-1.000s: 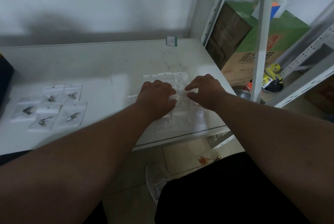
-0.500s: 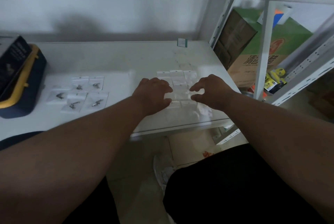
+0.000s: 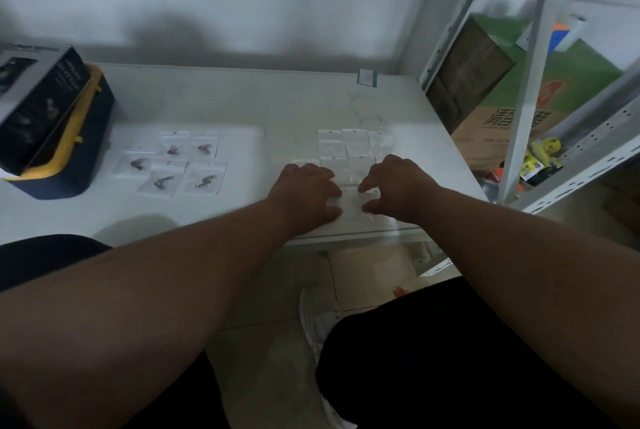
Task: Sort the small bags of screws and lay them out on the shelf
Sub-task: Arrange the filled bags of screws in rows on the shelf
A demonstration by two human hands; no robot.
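The main risk sits at the front lip of the shelf point(image 3: 242, 99): the nearest clear bags point(image 3: 351, 200) lie just beside the edge, under and between the person's two hands, and a sideways drag of the fingers could push one over onto the floor. The bags also overlap and touch one another in their grid, so a nudge to one would likely skew its neighbours and spoil the rows. Thin slick plastic may cling to a fingertip and lift when the hand rises.

The left hand point(image 3: 304, 198) rests palm down on the near-left bags, fingers bent and pointing right, thumb tip on the plastic. The right hand point(image 3: 398, 191) mirrors it, fingers curled with tips on a bag. Blur makes it hard to say whether either hand pinches a bag or merely presses it flat; pressing looks likelier.

A second group, the bags with dark screws point(image 3: 176, 165), lies well apart to the left, near a blue and yellow case point(image 3: 65, 165).
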